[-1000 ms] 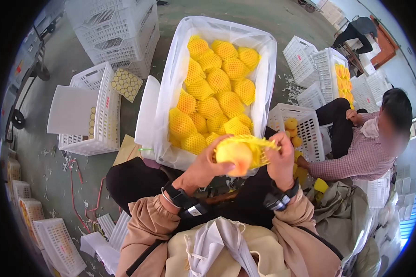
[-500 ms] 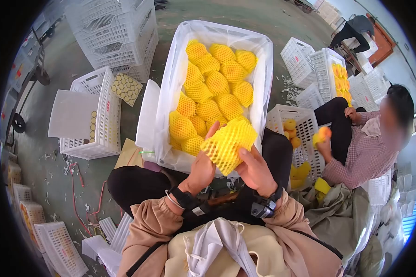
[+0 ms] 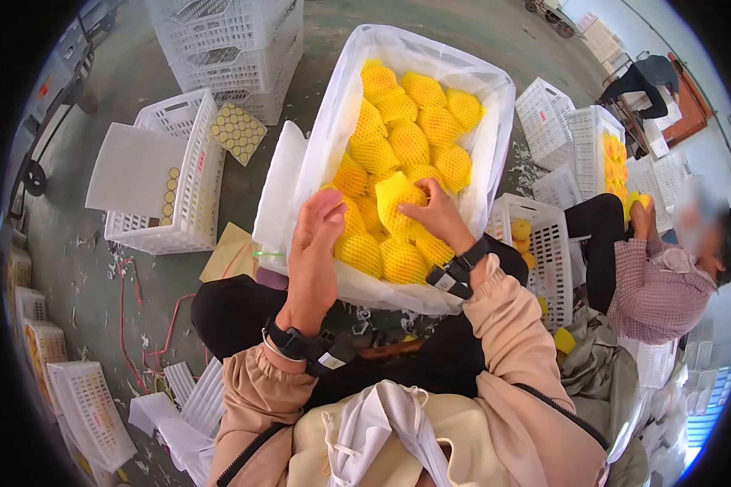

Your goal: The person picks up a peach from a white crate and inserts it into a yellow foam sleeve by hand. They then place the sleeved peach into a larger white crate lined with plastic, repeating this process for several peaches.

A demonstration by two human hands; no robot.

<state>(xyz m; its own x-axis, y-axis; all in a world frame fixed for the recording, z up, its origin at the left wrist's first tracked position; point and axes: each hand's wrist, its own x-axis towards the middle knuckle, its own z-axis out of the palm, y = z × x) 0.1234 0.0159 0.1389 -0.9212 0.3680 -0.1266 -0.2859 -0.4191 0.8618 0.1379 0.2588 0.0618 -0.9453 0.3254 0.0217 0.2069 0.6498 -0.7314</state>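
Over the plastic-lined crate [image 3: 326,130], right hand [image 3: 435,216] clamps a foam-netted fruit [image 3: 392,197]; left hand [image 3: 317,243] hovers, fingers spread.

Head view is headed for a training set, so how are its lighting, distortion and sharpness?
Head view: heavy fisheye, black rim, crates bowed near edges; even daylight, soft shadows, no harsh glare on the netted fruit; left hand and right hand reasonably sharp; detail softens toward the rim.

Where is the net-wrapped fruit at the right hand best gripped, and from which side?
Grip the net-wrapped fruit across its rounded top, coming from above: neighbouring fruits crowd its sides, so likely only the top is free. The right hand holds it there.
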